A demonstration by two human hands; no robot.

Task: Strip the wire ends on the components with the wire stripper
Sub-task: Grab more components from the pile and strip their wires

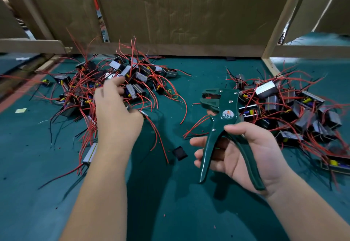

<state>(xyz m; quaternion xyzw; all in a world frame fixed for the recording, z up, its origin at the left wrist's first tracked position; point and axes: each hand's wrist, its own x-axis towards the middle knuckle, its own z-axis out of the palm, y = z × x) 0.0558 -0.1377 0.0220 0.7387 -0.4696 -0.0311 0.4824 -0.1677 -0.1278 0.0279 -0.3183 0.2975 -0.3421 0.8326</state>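
Two heaps of small black-and-silver components with red and black wires lie on the green mat: a left pile [106, 87] and a right pile [287, 112]. My left hand [115, 112] reaches into the left pile with its back to the camera. Its fingertips are among the wires, and a component [144, 112] shows just beside the thumb. The palm is hidden, so I cannot tell whether it holds anything. My right hand [244, 151] grips the handles of the dark green wire stripper [220, 123]. The stripper's jaws point up and left, with no wire in them.
A small black square piece [179, 153] lies loose on the green mat [170, 212] between my hands. Cardboard sheets [180, 13] and wooden frame bars [284, 19] close off the back. A yellow scrap [20, 110] lies at far left. Bits of red insulation dot the mat.
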